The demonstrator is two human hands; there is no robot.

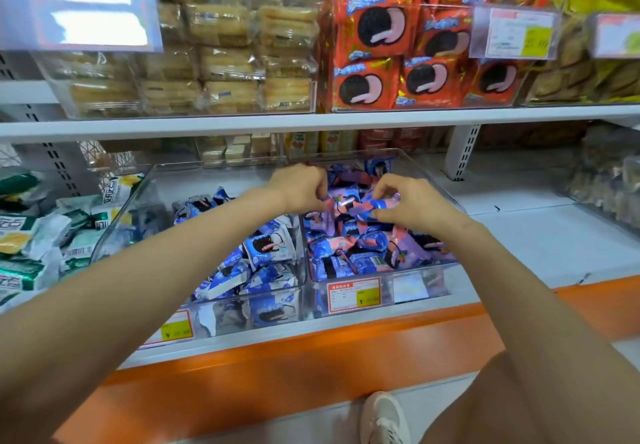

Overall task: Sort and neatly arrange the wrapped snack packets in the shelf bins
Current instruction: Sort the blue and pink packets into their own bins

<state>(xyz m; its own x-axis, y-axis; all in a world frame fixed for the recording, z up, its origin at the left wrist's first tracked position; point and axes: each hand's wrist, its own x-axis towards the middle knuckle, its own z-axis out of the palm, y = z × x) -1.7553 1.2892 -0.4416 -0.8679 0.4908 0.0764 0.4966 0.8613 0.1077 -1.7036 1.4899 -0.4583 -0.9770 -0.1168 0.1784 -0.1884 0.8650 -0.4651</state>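
Blue-pink packet (pixel 381 205) held just above the pile (pixel 363 253) in the right bin (pixel 419 288), toward the bin's back half. Right hand (pixel 405 201) gripped it, thumb under and fingers curled over its right end. Left hand (pixel 304 187) sat close beside, fingers curled, pinching the end of a pink packet (pixel 336 204) that touched the first one; could not tell whether the two were separate or bunched together. Pile beneath was a loose jumble of blue, pink and purple wrappers, filling the bin to its front wall.

Right bin was clear plastic and stood at the front edge of the lower shelf (pixel 536 236), with a red-bordered price tag (pixel 354 294) on its front. Left bin (pixel 131 208) touched it side by side and held blue-white packets (pixel 266 246), heaped toward its front right corner. Green packets (pixel 31 236) lay loose at the shelf's left edge.

Upper shelf (pixel 311 121) carried clear bins of pale biscuit packs (pixel 221 28) on the left and orange packets (pixel 381 31) to the right. Orange ledge (pixel 311 350) ran below the shelf front; a white shoe (pixel 384 419) showed at the bottom edge
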